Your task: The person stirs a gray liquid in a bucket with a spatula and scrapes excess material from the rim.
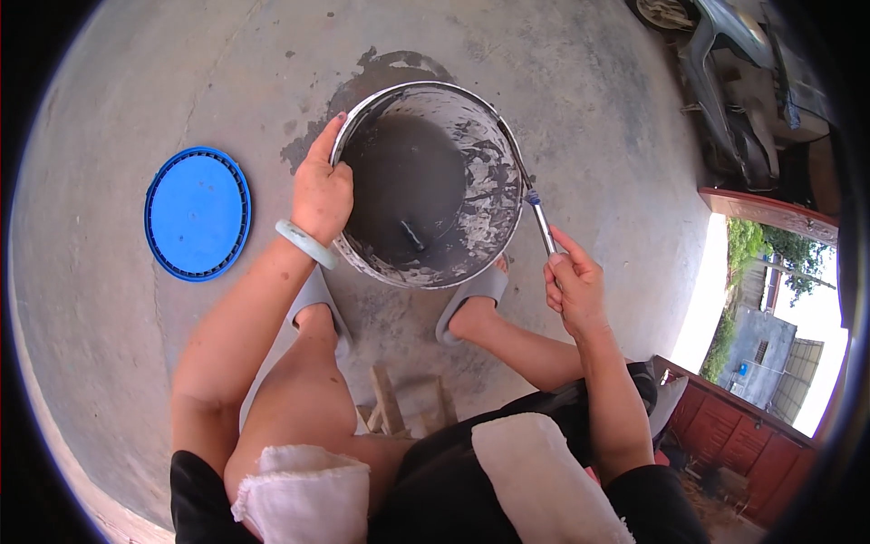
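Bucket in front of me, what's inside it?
Murky grey liquid, a small dark object showing at its surface, and pale smears inside the bucket. The liquid hides the bottom and anything lying there.

No readable text, label, brand, number or sign.
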Demonstrator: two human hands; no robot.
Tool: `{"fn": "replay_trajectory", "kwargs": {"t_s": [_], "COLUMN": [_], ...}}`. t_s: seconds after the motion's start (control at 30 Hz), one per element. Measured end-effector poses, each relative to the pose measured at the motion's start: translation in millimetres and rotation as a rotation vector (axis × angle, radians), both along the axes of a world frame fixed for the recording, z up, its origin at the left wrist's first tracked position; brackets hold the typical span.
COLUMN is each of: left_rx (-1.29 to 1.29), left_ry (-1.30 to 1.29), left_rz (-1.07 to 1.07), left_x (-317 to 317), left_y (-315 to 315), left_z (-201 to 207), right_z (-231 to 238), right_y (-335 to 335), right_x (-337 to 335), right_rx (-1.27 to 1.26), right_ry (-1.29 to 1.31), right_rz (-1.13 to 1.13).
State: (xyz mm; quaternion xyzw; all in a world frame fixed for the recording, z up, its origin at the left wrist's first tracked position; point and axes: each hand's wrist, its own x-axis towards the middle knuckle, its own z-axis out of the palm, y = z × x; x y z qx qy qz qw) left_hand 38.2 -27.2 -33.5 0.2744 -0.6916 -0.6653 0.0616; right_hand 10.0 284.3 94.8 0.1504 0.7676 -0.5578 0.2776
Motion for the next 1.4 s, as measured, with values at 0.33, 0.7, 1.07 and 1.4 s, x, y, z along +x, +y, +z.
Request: {"fn": "replay_trajectory", "kwargs": {"t_s": [0.33,0.7,1.07,1.4], "left_rx": [-0.037,-0.117,-0.210,-0.094], "left_ry": [0.044,0.000,0.051,-0.011], "left_rz": [-0.102,-0.069,-0.061,-0.118], "left_x": [-1.3,-1.0,-0.6,2.6], "left_y": [-3.5,0.6,-2.4,-9.6], "left_z": [14.0,16.7,6.0,13.8], "right_z": [-10.4,-17.9,-40.0,-47.9], "right_y": [6.5,-14.9,6.9,14.9], "right_x": [-28.3,-35.5,5.1,-25.8], "right_rx": [-0.014,0.050,0.190,0.052], "right_ry": [0.034,0.140,0.371,0.218], "right_rz": [0.132,0.315,0.222,0.216]}}
